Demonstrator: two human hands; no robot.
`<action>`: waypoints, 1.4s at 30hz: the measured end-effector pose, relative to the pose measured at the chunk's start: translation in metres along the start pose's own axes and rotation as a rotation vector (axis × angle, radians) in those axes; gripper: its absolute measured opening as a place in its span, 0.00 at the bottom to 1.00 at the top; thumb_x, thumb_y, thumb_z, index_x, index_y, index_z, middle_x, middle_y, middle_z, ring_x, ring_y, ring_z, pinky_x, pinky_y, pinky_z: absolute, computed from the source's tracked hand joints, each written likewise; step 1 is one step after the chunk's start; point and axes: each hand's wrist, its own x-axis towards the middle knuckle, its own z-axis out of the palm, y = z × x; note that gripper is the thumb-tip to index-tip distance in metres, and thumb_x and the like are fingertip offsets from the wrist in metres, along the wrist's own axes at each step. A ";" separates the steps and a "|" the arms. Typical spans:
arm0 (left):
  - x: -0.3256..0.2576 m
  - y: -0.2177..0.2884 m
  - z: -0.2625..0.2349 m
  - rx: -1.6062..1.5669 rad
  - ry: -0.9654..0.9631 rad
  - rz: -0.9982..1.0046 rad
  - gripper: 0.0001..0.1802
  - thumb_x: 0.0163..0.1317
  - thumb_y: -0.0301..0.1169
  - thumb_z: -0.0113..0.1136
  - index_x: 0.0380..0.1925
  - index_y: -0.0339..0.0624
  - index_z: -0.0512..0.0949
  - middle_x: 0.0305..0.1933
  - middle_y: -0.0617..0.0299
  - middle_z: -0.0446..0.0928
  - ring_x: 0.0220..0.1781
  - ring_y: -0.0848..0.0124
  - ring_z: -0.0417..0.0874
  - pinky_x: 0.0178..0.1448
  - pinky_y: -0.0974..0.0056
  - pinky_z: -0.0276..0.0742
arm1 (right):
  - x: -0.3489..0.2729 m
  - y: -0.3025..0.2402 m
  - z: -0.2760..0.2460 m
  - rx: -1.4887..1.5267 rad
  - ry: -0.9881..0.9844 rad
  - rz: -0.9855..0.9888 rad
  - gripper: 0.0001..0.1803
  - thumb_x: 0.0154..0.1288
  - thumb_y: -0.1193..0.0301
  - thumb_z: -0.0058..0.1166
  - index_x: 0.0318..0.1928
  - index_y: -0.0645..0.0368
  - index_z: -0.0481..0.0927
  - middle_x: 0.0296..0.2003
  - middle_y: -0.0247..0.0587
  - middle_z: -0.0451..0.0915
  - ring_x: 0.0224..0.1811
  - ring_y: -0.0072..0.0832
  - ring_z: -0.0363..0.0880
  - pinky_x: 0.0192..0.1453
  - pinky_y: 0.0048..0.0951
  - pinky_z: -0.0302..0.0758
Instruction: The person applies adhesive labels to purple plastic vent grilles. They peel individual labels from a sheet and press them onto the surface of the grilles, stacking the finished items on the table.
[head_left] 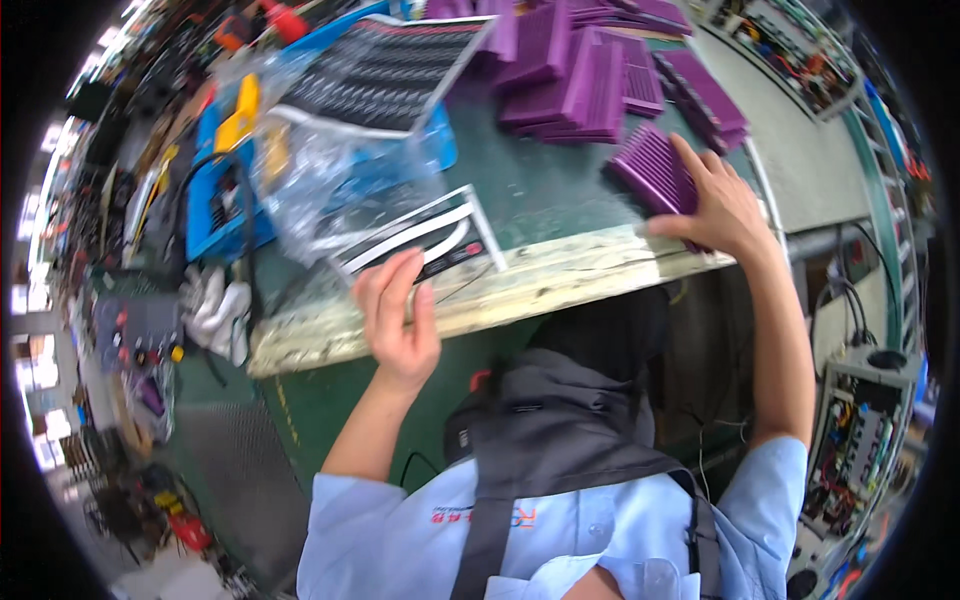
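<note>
The green tabletop carried a purple panel pile at its far edge and a black-and-white printed sheet at its front edge. The left hand was near the sheet, grip slack. The right hand, grip wide, held a purple finned block near the front right corner.

One ribbed purple piece is at the fingers of the right hand; beyond them, more purple pieces overlap too closely to count. Two black-and-white sheets: one small sheet near the fingers of the left hand, one large sheet farther off.
</note>
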 end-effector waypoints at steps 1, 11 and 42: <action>-0.006 -0.002 0.003 -0.148 0.070 -0.123 0.16 0.65 0.20 0.55 0.54 0.32 0.77 0.50 0.48 0.80 0.52 0.57 0.79 0.63 0.57 0.69 | -0.010 -0.011 0.001 -0.030 -0.007 0.010 0.67 0.35 0.32 0.69 0.75 0.51 0.59 0.50 0.53 0.77 0.53 0.50 0.78 0.56 0.47 0.75; 0.013 0.091 0.064 -0.158 -0.317 0.003 0.42 0.56 0.54 0.67 0.61 0.33 0.71 0.62 0.49 0.74 0.62 0.52 0.72 0.67 0.48 0.60 | -0.046 -0.082 0.005 0.494 0.034 0.136 0.47 0.67 0.39 0.52 0.71 0.66 0.63 0.51 0.67 0.79 0.47 0.58 0.82 0.52 0.47 0.78; 0.002 0.003 -0.056 -1.143 -0.071 -0.885 0.06 0.63 0.23 0.66 0.36 0.36 0.77 0.33 0.59 0.83 0.33 0.75 0.83 0.41 0.70 0.80 | -0.058 -0.240 0.050 1.008 0.278 -0.494 0.22 0.56 0.66 0.70 0.48 0.63 0.80 0.43 0.48 0.82 0.43 0.45 0.83 0.45 0.37 0.81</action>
